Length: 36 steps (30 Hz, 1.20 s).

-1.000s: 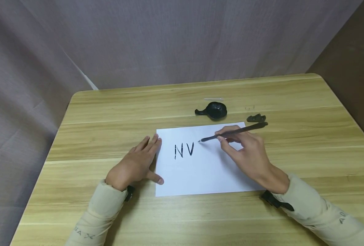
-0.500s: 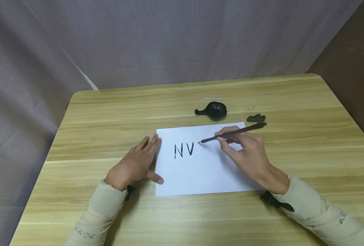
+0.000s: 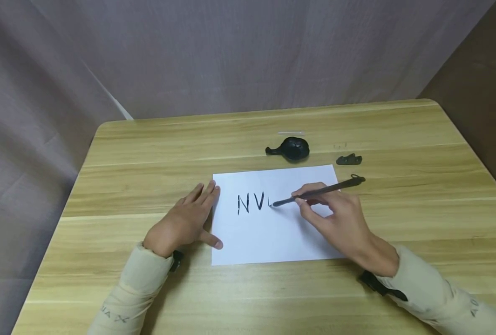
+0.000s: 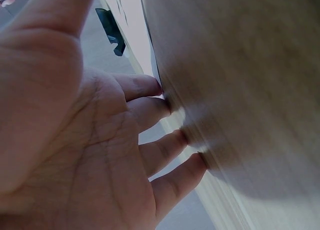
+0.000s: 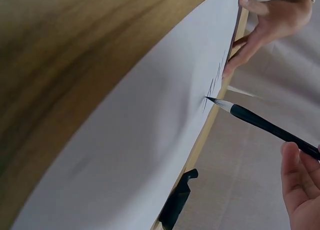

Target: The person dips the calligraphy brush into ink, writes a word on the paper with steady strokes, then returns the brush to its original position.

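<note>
My right hand pinches a dark-handled calligraphy brush between thumb and fingers. In the right wrist view the brush's pale, dark-tipped bristles meet the white paper. On the sheet, black letters "N" and "V" stand left of the brush, and a short thin stroke runs down to its tip. My left hand lies with spread fingers along the paper's left edge. In the left wrist view its fingertips press on the wood and the paper's edge.
Behind the paper sits a black gourd-shaped ink dish with a thin clear stick beyond it. A small dark brush rest lies to its right. The wooden table backs onto a grey curtain.
My right hand has brought the brush tip down the page, toward me, and a new short stroke shows right of the "V". The left hand has kept its place.
</note>
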### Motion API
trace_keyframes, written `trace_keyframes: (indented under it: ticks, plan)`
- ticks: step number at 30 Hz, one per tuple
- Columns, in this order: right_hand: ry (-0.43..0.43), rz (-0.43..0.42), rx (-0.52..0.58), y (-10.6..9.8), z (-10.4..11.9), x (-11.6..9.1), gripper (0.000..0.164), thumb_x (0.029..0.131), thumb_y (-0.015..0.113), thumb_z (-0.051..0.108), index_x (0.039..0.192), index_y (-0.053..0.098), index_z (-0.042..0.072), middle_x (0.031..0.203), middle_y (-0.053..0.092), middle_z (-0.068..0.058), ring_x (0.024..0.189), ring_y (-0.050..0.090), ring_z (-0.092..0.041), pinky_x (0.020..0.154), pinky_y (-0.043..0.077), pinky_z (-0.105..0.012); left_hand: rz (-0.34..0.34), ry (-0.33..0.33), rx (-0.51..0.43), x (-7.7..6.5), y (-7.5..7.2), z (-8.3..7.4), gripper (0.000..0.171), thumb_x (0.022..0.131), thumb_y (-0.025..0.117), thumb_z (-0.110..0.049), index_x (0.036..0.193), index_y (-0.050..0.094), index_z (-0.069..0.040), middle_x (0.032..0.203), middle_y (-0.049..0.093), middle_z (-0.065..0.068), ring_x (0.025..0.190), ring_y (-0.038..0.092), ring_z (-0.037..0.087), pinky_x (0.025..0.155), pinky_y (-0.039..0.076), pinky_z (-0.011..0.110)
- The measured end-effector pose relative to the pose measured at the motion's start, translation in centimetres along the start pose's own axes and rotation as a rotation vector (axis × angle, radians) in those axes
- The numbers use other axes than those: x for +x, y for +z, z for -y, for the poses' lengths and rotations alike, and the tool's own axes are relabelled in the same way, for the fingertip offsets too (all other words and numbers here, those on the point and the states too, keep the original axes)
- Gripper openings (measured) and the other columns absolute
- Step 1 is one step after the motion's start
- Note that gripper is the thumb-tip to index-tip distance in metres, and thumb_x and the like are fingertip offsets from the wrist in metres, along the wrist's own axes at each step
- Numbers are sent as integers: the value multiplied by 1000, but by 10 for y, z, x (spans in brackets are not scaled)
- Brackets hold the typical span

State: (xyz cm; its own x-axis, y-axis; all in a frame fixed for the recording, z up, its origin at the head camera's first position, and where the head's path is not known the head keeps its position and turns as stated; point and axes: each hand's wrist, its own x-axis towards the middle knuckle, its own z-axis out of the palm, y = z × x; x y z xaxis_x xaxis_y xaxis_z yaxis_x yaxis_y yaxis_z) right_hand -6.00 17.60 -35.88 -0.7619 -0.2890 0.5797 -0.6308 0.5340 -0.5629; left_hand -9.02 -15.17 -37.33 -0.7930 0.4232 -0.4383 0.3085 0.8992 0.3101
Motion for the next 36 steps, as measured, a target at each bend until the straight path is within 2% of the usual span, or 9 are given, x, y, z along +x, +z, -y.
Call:
trace_keyframes:
  ticks: [13, 20, 29, 36]
  plan:
    - [1, -29, -20, 4, -10, 11, 23, 88, 78, -8, 109, 76, 1, 106, 80, -6, 89, 78, -20, 83, 58, -16, 2, -4, -6, 0, -1, 0, 137, 73, 92, -55, 170, 10, -4, 178, 0, 12, 163, 2, 41, 126, 18, 66]
    - [9, -52, 23, 7, -14, 12, 26, 86, 76, -12, 108, 77, 2, 106, 80, -6, 89, 78, -22, 83, 58, -15, -1, 2, 0, 0, -1, 0, 137, 73, 92, -55, 170, 9, -4, 178, 0, 12, 163, 1, 41, 126, 17, 65]
    - [20, -19, -6, 5, -11, 7, 24, 86, 78, -9, 107, 76, 2, 102, 81, -7, 88, 79, -23, 81, 58, -15, -8, 10, 8, 1, -1, 0, 136, 73, 92, -55, 169, 11, -3, 178, 2, 14, 163, 2, 42, 125, 20, 66]
    - [-7, 19, -8, 2, -1, 0, 22, 85, 78, -8, 105, 77, 2, 104, 80, -4, 88, 78, -18, 81, 59, -18, -4, 11, 7, 1, -2, 0, 136, 73, 92, -55, 169, 10, -3, 178, 1, 14, 163, 2, 42, 124, 21, 67]
